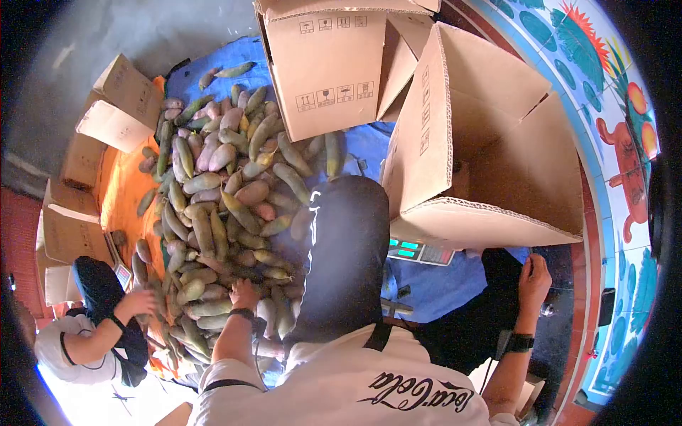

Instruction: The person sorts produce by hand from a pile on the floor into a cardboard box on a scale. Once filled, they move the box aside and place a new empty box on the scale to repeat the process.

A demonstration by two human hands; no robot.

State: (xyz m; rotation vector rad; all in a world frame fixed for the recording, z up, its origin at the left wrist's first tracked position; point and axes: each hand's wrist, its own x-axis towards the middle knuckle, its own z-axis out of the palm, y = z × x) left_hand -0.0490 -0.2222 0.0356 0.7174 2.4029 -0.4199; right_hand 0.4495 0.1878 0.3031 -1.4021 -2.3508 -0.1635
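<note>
A large pile of long green and reddish-purple fruits [213, 213] that look like mangoes lies to my left. My left hand [244, 295], with a dark band at the wrist, reaches into the near part of this pile, its fingers curled down over a fruit. What lies under the palm is hidden. Over on the right, my right hand [534, 280] is by my bent knee with its fingers curled in and nothing visible in them. A watch [520, 343] is on that wrist.
An open cardboard box [426, 142] stands over a scale [420, 252] with a lit green display, beside another tall box [327, 71]. Smaller boxes [121, 103] line the far left. At lower left a co-worker's hand [136, 304] is beside the pile. Blue sheeting [440, 284] covers the floor.
</note>
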